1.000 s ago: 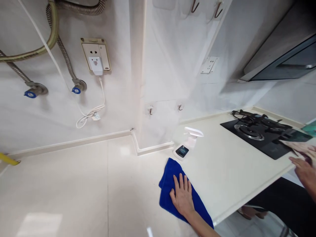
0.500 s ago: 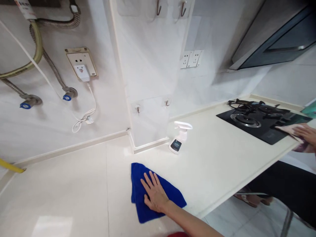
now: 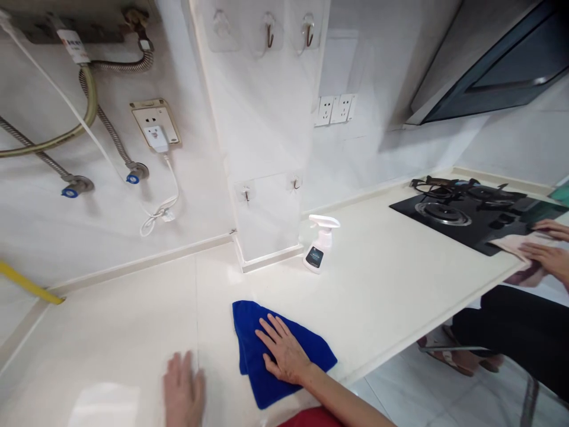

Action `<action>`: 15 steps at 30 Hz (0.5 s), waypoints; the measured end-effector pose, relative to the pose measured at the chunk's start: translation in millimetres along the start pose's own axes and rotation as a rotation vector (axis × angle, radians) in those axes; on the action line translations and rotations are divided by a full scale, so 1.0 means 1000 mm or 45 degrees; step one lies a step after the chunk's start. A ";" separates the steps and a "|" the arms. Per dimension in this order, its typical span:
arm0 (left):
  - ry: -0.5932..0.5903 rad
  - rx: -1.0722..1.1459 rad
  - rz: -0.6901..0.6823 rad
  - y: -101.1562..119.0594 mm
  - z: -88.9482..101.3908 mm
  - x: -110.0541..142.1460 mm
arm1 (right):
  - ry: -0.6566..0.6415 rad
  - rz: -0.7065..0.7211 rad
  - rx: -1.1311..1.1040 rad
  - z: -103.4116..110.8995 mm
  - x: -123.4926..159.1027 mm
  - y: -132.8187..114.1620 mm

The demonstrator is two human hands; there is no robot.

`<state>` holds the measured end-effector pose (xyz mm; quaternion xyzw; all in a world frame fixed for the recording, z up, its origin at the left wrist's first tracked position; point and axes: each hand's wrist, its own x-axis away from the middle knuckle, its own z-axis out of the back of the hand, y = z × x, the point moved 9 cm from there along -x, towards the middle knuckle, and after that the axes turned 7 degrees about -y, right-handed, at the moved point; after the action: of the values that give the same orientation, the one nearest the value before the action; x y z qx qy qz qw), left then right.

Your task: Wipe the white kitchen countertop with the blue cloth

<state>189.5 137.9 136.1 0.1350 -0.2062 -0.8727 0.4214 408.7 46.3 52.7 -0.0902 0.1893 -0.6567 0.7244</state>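
Four right-hand fingers (image 3: 271, 331) on matte, angular blue cloth (image 3: 252, 359)

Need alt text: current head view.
Right hand lies flat on a blue cloth on a pale countertop, blurred left hand nearby. A spray bottle stands beyond; at right, another person's hands touch a pale cloth at a hob.

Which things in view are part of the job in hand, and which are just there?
Part of it:
Folded blue fabric cloth, under the flat right hand
Smooth cream countertop, beneath the cloth
Probably the white plastic spray bottle with dark label, standing nearby

Just there:
Black glass hob, where another person's hands are on a pale pinkish cloth
White plastic plug
Yellow tube
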 end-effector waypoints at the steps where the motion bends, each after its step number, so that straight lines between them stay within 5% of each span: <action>1: -0.045 0.038 -0.043 0.016 -0.012 -0.004 | 0.009 0.001 0.006 0.000 0.001 -0.001; 5: -0.199 0.182 -0.200 0.071 -0.044 -0.014 | 0.026 -0.004 0.036 0.000 0.008 -0.001; 9: -0.302 0.290 -0.294 0.105 -0.054 -0.021 | 0.039 -0.015 0.070 0.001 0.015 -0.001; 13: -0.374 0.364 -0.315 0.113 -0.051 -0.019 | 0.051 -0.013 0.095 0.002 0.018 -0.001; 15: -0.386 0.396 -0.300 0.117 -0.033 -0.014 | 0.060 -0.017 0.100 0.002 0.017 0.000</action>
<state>290.7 75.3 163.6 0.0888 -0.3819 -0.8838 0.2552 410.3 28.9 51.6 -0.0472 0.1799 -0.6704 0.7183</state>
